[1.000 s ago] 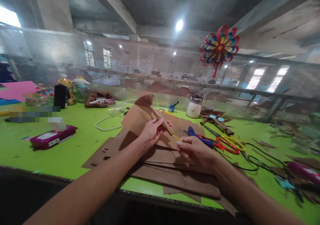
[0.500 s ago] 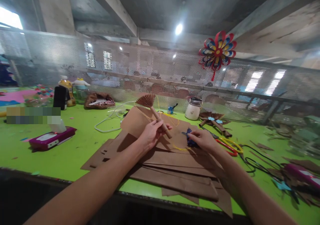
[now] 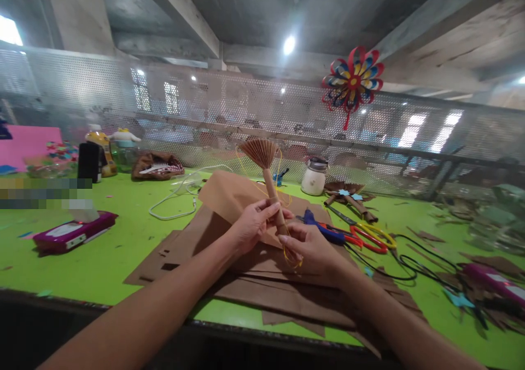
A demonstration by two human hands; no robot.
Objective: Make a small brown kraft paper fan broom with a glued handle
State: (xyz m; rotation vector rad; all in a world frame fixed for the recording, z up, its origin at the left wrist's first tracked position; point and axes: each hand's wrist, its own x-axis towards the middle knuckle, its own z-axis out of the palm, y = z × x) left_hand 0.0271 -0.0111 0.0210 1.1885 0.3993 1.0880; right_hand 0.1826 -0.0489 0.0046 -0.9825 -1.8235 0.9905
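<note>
A brown pleated paper fan stands tilted on a rolled paper handle. My left hand is closed around the middle of that handle. At its lower end, the fingers of my right hand pinch a yellow string against or beside the handle; the exact contact is partly hidden. More of the string loops up around the fan. Just beyond my right hand a blue glue gun lies on the brown paper sheets beneath both hands.
Scissors with red and yellow handles and a black cord lie at right. A white jar and paper pieces stand behind. At left are a purple tissue pack, a white cable and bottles.
My right hand has let go of the glue gun and moved left to the handle's lower end. The fan has risen and turned more upright in my left hand.
</note>
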